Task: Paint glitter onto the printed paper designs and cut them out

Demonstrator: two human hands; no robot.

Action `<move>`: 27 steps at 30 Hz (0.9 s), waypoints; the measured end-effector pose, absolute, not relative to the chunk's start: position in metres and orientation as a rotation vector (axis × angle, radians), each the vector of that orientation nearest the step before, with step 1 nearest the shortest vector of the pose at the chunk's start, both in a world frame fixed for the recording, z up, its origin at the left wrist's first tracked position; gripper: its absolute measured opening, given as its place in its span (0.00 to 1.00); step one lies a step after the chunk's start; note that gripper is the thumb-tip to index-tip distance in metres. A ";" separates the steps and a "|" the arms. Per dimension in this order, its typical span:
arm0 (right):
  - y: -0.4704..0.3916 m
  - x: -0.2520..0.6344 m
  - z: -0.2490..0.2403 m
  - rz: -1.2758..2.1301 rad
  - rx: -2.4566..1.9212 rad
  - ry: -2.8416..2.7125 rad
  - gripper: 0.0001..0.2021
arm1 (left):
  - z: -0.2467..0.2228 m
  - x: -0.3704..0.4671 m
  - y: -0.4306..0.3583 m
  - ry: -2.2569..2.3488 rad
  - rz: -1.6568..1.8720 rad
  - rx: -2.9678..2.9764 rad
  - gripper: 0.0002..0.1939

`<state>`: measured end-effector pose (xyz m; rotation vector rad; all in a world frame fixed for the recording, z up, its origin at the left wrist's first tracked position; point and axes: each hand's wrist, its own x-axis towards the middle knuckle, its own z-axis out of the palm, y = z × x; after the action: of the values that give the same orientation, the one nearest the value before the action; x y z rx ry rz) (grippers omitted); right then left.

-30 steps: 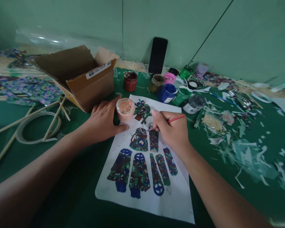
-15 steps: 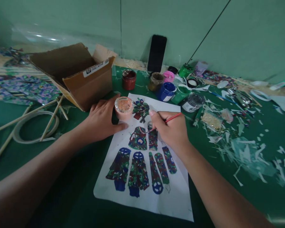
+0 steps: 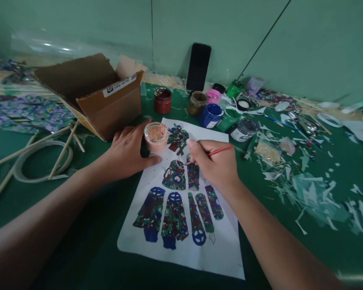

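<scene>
A thin red paintbrush (image 3: 219, 150) is pinched in my right hand (image 3: 218, 165). Its tip lies by the upper edge of a painted torso-like shape (image 3: 174, 175) on a white sheet of paper (image 3: 211, 257). Several other cut-out-like figure parts in blue, green and dark red are painted on that sheet. My left hand (image 3: 125, 151) rests with thumb and forefinger spread; the thumb lies on the paper's left edge. Between them stands an open jar of peach paint (image 3: 156, 136), which the hand borders; whether it touches the jar is unclear.
Open paint jars in red (image 3: 162, 100), brown (image 3: 197, 103), blue (image 3: 211, 116), green (image 3: 230, 119) and black (image 3: 245, 129) line the back. A cardboard box (image 3: 109, 104) stands left, near a tape roll (image 3: 16, 165) and sticks. A phone (image 3: 199, 66) leans on the wall. Paper scraps (image 3: 317, 193) litter the right.
The view has shifted slightly, moving everything a little left. The brush tip has moved a little along the torso shape's upper right edge. My left hand keeps its place beside the jar.
</scene>
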<state>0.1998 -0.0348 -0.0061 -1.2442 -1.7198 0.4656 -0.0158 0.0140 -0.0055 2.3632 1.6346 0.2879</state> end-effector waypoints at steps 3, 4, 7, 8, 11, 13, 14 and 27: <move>-0.035 0.200 -0.006 0.420 -1.270 -1.752 0.24 | -0.007 -0.017 0.015 1.613 0.316 2.374 0.51; -0.035 0.200 -0.006 0.415 -1.268 -1.753 0.24 | -0.008 -0.017 0.015 1.610 0.320 2.374 0.51; -0.036 0.200 -0.005 0.435 -1.243 -1.747 0.24 | -0.008 -0.017 0.015 1.607 0.331 2.375 0.51; -0.036 0.200 -0.005 0.433 -1.235 -1.753 0.24 | -0.008 -0.017 0.016 1.605 0.331 2.375 0.51; -0.036 0.199 -0.006 0.373 -1.235 -1.803 0.24 | -0.008 -0.016 0.016 1.596 0.330 2.375 0.51; -0.036 0.199 -0.006 0.347 -1.237 -1.817 0.24 | -0.008 -0.016 0.016 1.596 0.332 2.372 0.51; -0.036 0.200 -0.006 0.351 -1.238 -1.809 0.24 | -0.008 -0.016 0.016 1.595 0.332 2.372 0.51; -0.038 0.201 -0.003 0.581 -1.150 -1.636 0.28 | -0.007 -0.015 0.014 1.614 0.312 2.372 0.50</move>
<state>0.2010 -0.0380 -0.0033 -1.1499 -1.6360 0.5809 -0.0154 0.0144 -0.0067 2.3716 1.6136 0.3123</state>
